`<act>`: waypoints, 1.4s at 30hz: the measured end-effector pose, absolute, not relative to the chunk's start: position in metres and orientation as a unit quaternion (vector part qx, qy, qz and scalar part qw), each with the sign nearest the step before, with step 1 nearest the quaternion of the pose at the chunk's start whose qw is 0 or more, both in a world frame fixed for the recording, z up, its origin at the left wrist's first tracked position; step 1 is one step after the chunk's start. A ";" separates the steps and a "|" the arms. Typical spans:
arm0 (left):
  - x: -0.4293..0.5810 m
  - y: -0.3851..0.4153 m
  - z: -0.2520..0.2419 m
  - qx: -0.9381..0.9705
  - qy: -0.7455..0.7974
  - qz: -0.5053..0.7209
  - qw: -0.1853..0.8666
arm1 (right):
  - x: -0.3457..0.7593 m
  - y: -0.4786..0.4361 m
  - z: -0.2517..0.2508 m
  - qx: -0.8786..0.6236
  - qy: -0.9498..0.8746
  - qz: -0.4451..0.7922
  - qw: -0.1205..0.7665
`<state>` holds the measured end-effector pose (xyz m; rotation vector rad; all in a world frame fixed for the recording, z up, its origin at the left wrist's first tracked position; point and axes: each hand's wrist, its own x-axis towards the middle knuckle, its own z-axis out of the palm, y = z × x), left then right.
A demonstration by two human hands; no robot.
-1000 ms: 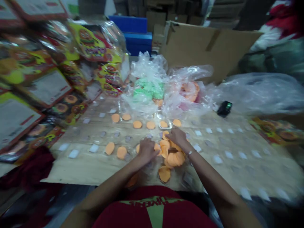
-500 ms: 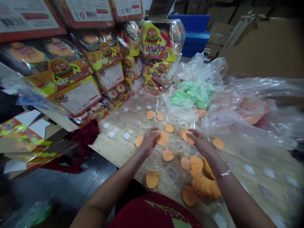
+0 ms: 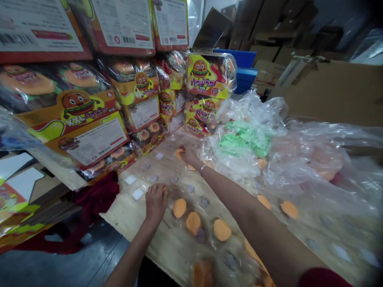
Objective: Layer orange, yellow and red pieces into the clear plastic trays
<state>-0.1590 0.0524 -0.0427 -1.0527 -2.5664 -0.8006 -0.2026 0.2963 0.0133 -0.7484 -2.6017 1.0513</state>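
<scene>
My right hand (image 3: pixel 189 156) reaches far across the wooden board and pinches an orange marshmallow disc (image 3: pixel 179 153) close to the board's surface. Nearer to me, my left hand (image 3: pixel 156 201) is low over the board with fingers curled; a sliver of orange shows at its fingertips, most of that disc being hidden. Beside it lies a white square label (image 3: pixel 137 194). More orange discs (image 3: pixel 179 208) are spread between my arms, some next to small greyish patches (image 3: pixel 204 202). Under my right forearm, further orange pieces are partly covered.
Stacked burger-print candy boxes (image 3: pixel 98 115) in clear wrap line the left and back. A clear plastic bag with green pieces (image 3: pixel 245 137) and another with orange pieces (image 3: pixel 326 163) lie at right. Dark red cloth (image 3: pixel 100 195) hangs by the board's left edge. Cardboard boxes (image 3: pixel 329 87) stand behind.
My right hand has moved left and away from me, across the board. My left hand has shifted left toward the white labels. The view has tilted upward and shifted.
</scene>
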 end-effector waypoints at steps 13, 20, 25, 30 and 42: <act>-0.170 0.050 -0.060 -0.370 -0.827 -0.350 0.239 | -0.141 0.315 0.041 -0.088 -0.952 0.236 0.175; -0.137 0.078 -0.012 -0.439 -0.814 -0.342 0.163 | 0.169 0.357 0.083 -0.296 -0.936 0.157 0.105; -0.053 0.128 0.017 -0.694 -0.666 -0.257 -0.087 | 0.292 0.333 0.071 -0.409 -0.897 0.163 -0.044; 0.035 0.165 0.037 -0.715 -0.687 -0.092 -0.091 | 0.265 0.297 0.036 -0.388 -0.895 0.211 0.061; 0.015 0.165 0.023 -0.263 -0.570 -0.618 -0.472 | 0.205 0.302 0.004 -0.304 -0.792 0.491 0.199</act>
